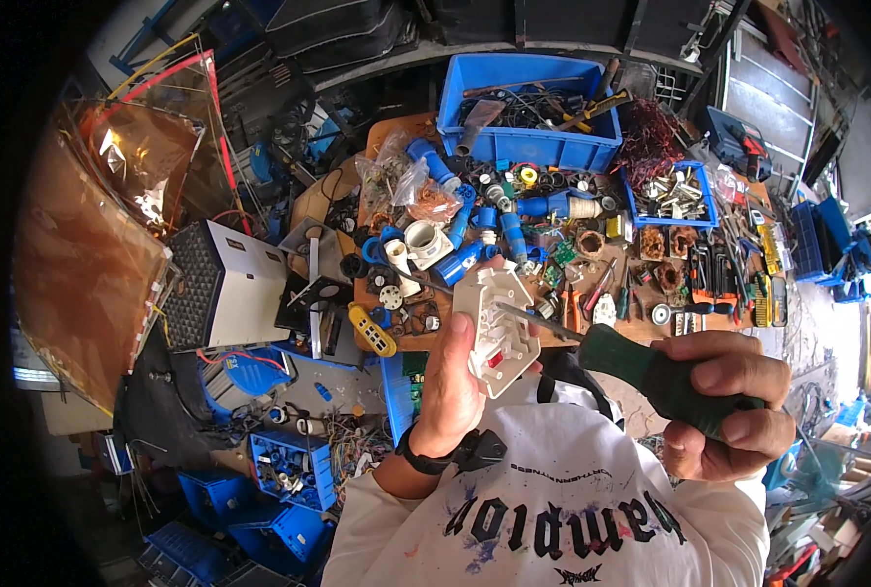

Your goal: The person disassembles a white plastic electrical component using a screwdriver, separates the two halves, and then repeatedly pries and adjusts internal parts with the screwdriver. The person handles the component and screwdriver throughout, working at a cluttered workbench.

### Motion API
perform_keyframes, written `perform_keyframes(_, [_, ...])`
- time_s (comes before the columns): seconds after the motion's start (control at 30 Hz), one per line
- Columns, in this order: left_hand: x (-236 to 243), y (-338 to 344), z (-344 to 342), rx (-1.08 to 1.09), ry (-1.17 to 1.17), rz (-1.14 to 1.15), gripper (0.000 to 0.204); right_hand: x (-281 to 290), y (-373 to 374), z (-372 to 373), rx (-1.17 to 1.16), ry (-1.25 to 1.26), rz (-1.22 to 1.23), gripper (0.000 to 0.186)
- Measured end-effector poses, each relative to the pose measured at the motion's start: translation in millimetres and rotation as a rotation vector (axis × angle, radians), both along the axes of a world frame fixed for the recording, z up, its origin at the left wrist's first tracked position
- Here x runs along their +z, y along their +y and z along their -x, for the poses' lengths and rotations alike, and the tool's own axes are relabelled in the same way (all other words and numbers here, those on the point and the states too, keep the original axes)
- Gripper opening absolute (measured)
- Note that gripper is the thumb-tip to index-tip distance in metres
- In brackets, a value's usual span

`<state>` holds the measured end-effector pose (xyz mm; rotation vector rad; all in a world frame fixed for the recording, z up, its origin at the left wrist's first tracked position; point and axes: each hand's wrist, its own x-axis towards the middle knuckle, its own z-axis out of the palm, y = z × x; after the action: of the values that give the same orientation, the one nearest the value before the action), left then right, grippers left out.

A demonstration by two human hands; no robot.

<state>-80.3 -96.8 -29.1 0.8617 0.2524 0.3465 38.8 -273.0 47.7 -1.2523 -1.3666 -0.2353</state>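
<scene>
My left hand (445, 396) is closed on the left edge of a white plastic housing (486, 308), holding it up in front of my chest. Its inner side, with ribs and posts, faces me, and a small red part (495, 360) sits low in it. My right hand (734, 401) wraps round the dark green handle of a screwdriver (641, 372). The blade runs leftward, and its tip reaches over the housing's inside. Whether the tip touches a screw is too small to tell. Behind the housing lie blue plastic pipe fittings (455, 262).
A wooden workbench (435, 342) is crowded with parts and tools. At its back stand a large blue bin (524, 147) of cables and a smaller blue tray (714, 210) of metal pieces. A yellow power strip (372, 331) lies at the left front. Pliers (573, 305) lie beyond my hands.
</scene>
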Motion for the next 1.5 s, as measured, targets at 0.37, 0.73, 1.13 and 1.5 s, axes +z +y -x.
perform_keyframes(0.37, [0.5, -0.1, 1.8, 0.006, 0.011, -0.008, 0.068, -1.0, 0.2, 0.8, 0.006, -0.009, 0.014, 0.037])
perform_keyframes(0.73, [2.6, -2.9, 2.7, 0.022, 0.030, -0.009, 0.067, 0.4, -1.1, 3.7, 0.027, -0.035, 0.015, 0.037])
perform_keyframes(1.13, [-0.4, -4.3, 3.4, 0.004, 0.014, -0.013, 0.066, 0.1, -6.8, 4.1, 0.022, -0.049, 0.025, 0.038])
perform_keyframes(1.5, [1.3, -5.2, 4.1, 0.015, 0.083, -0.115, 0.070, 2.6, -2.4, 10.0, 0.021, 0.243, 0.009, 0.046])
